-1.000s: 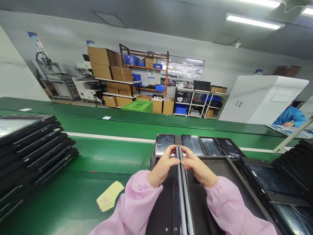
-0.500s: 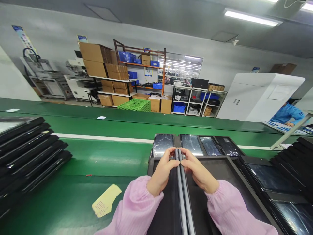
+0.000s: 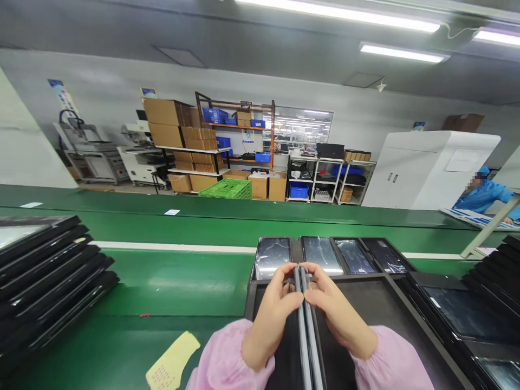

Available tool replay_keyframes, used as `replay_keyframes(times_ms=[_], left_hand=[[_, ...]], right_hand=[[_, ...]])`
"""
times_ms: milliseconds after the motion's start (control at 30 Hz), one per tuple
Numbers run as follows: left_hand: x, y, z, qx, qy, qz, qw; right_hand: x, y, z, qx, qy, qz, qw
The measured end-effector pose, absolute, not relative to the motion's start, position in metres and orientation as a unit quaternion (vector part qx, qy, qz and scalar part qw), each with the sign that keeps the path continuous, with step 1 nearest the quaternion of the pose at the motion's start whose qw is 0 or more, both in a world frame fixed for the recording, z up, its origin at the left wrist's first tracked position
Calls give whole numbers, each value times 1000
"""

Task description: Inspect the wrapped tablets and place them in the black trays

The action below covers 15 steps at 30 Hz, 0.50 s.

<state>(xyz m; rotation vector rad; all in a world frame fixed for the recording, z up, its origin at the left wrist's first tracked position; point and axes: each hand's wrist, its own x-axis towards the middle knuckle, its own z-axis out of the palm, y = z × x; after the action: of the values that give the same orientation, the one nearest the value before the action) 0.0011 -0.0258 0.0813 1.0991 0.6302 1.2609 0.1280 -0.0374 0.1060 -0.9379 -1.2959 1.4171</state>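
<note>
Two thin grey-edged panels (image 3: 307,338) stand upright side by side over a black tray (image 3: 376,303). My left hand (image 3: 273,311) grips the left panel near its far end, thumb on the near side and fingers reaching over the top. On the other side, my right hand (image 3: 335,309) holds the right panel the same way. The fingertips of both hands nearly meet at the far end. Behind them, screens in clear film (image 3: 273,257) lie in black trays.
Stacked black trays (image 3: 49,287) stand at the left, more (image 3: 498,281) at the right. A yellow paper (image 3: 173,362) and a red scrap (image 3: 144,315) lie on the green bench (image 3: 179,281). A person in blue (image 3: 483,192) sits at far right.
The camera view has tilted up, so the bench, trays and hands appear lower. Both hands keep their hold on the panels.
</note>
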Motion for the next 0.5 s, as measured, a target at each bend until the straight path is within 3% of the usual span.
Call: replay_keyframes(times_ms=[500], left_hand=[[-2,-64,105,474,216,553,650]], right_hand=[[134,-67,114,-369,-577,568,457]])
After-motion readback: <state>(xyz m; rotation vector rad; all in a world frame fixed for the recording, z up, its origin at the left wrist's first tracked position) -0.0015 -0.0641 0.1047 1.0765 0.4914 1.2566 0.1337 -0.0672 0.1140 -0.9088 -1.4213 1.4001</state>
